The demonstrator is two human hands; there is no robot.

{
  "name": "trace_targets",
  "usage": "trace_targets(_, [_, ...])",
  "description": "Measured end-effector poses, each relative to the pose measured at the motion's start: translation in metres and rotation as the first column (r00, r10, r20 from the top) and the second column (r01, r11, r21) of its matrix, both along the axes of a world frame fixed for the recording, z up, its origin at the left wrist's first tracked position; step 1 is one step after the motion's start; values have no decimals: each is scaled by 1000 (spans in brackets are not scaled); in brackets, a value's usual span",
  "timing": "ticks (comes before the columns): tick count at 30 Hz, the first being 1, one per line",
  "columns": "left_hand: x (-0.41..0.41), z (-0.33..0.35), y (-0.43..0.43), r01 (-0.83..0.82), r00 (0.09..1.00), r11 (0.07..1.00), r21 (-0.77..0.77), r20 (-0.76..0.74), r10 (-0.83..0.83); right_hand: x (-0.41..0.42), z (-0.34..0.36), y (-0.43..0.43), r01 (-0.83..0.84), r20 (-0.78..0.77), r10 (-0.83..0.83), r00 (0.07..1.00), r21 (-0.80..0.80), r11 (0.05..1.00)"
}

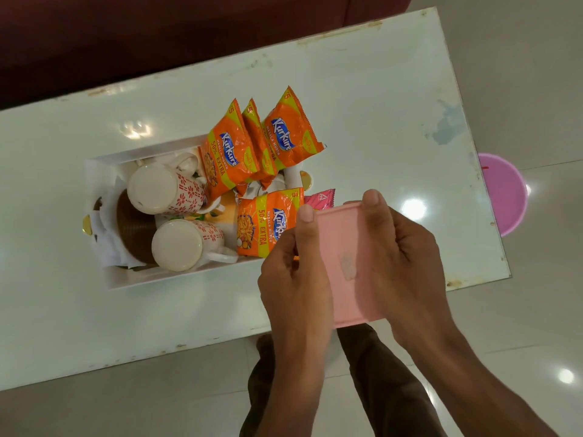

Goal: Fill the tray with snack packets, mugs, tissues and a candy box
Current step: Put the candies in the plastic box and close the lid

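A white tray [126, 279] stands on the table [362, 105]. Inside it lie two white mugs with red flower print [164, 189] [186, 244] on their sides, white tissues [107, 244] around a brown round thing [132, 228], and several orange snack packets [227, 159] [265, 222]. A pink packet [321, 197] peeks out at the tray's right end. Both hands hold a flat pink box [347, 266] above the table's near edge, just right of the tray. My left hand [293, 279] grips its left side, my right hand [400, 257] its right side.
The white glossy table has worn edges and a scuffed patch at the far right. A pink round stool or bucket [504, 193] stands on the tiled floor beyond the right end. A dark red sofa [126, 36] runs behind the table. My legs [362, 389] are below.
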State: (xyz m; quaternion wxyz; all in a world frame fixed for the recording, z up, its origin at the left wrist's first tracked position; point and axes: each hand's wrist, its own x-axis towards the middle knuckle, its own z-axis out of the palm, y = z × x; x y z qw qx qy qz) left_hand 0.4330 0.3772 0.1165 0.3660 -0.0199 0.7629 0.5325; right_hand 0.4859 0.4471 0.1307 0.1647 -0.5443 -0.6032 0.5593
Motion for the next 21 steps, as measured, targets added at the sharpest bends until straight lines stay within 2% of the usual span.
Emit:
trace_targets(3, [3, 3, 5, 17, 998, 1000, -20, -54, -18, 0, 0, 7, 41, -1, -41, 999, -21, 999])
trace_targets(7, [1, 3, 14, -38, 993, 999, -31, -113, 35, 2, 2, 11, 29, 43, -23, 999, -132, 991])
trace_targets(10, [1, 0, 19, -30, 988, 999, -39, -153, 24, 3, 0, 13, -28, 64, 32, 997, -68, 997])
trace_targets(14, [-3, -3, 30, -5, 998, 1000, -16, -66, 4, 6, -2, 27, -11, 55, 22, 998, -183, 983])
trace_targets(18, [-9, -3, 39, -66, 996, 998, 4, -55, 66, 17, 4, 37, -97, 50, 109, 993, -203, 974])
trace_targets(21, [-8, -1, 48, -32, 999, 999, 21, -24, 32, 22, 6, 45, -55, 33, 64, 997, -233, 971])
